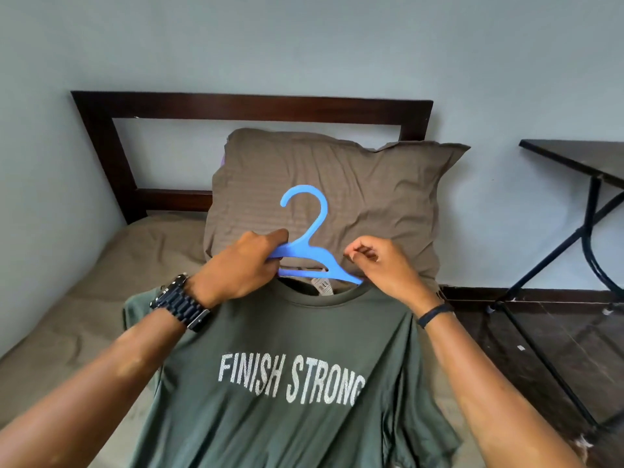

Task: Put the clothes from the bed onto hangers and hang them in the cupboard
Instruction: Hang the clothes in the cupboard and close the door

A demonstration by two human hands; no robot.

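- Green T-shirt (290,383) nearest cam, laid flat, front side up along the bed (84,298), reaching from the bottom edge of view up to the pillow's near edge; its right side lies at the bed's right edge.
- Shirt look: dull olive-green knit w/ ribbed round collar, short sleeves, some folds near the right shoulder; left sleeve bunched toward the bed's left side.
- Writing: "FINISH STRONG" in big whitish caps across the chest, slightly slanted. Small white neck tag (323,286) shows inside the collar; print on it too small to read.
- Blue plastic hanger (305,246) at the collar opening, hook pointing up over the pillow, right tip of its lower bar just at the collar rim; rest of it above the shirt, not inside.
- Left hand (241,268) grips hanger's left arm, fingers curled round it, thumb stretched along the top toward the neck of the hook. Dark link watch (180,302) on that wrist.
- Right hand (385,268) by hanger's right tip at the collar, fingers curled w/ thumb and forefinger pinched together; can't tell if they pinch collar fabric or nothing. Thin dark band (434,314) on that wrist.
- Brown pillow (337,184) w/ faint stripes leans at the head end against a dark wood headboard (250,103); bed sheet tan-brown.
- Dark table (574,157) w/ black metal legs stands off the bed's right side on dark floor (506,332); pale blue-grey wall (304,45) behind.
- No containers in view.
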